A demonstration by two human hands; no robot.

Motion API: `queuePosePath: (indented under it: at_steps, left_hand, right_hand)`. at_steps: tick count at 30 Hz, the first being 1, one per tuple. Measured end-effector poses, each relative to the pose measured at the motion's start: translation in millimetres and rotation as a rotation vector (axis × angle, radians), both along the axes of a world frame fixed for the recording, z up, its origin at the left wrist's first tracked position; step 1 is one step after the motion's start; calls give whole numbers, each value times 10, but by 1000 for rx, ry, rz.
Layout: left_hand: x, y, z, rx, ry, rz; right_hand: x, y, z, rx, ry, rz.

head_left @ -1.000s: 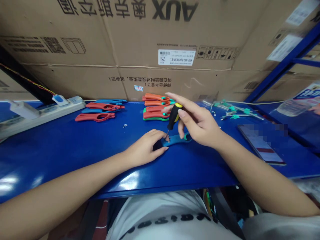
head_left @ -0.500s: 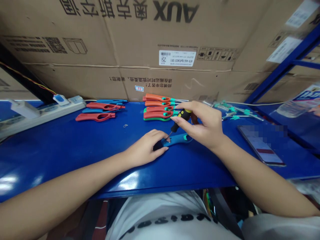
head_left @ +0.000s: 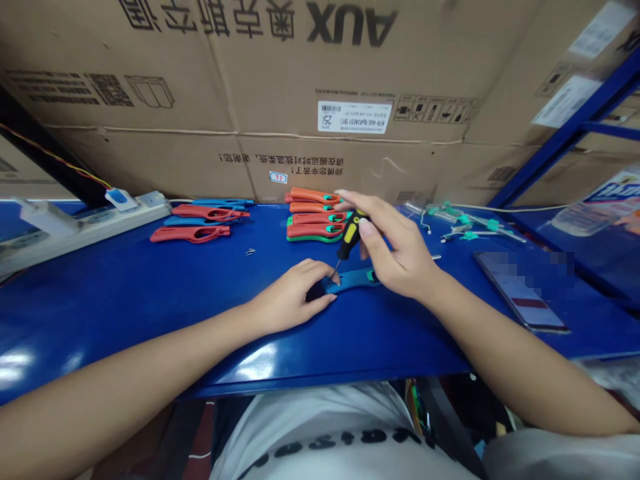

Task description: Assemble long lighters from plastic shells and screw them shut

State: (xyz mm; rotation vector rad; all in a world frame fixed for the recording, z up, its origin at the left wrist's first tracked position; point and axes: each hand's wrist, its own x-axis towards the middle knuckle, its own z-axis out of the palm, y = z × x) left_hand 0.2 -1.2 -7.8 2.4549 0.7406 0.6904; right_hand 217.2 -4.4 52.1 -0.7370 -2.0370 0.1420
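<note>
My left hand (head_left: 300, 293) grips the rear end of a blue lighter (head_left: 350, 281), a long-nosed kind with a green trigger, lying on the blue table. In my right hand (head_left: 397, 250) is a black and yellow screwdriver (head_left: 351, 237), held at a tilt with its tip down on the lighter beside my left fingertips. A metal tube end (head_left: 437, 257) shows just past my right hand. Behind the screwdriver lie several orange, red and green lighters (head_left: 315, 219) in a stack, partly covered by my right hand.
Red and blue handle shells (head_left: 193, 233) lie at the back left, near a white power strip (head_left: 85, 230). Small screws (head_left: 251, 252) rest mid-table. Metal rods with green parts (head_left: 467, 220) and a phone (head_left: 520, 290) are on the right. A large cardboard box (head_left: 280, 73) stands behind.
My right hand has turned and shifted slightly left, with its fingers more extended around the screwdriver handle, which stands steeper. My left hand and the blue lighter have stayed in place.
</note>
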Motion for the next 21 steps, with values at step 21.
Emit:
queuePosePath:
  at_steps: [21]
  left_hand:
    - [0,6,-6,1,6,-7]
  right_hand:
    - [36,76,-57,96,12,-81]
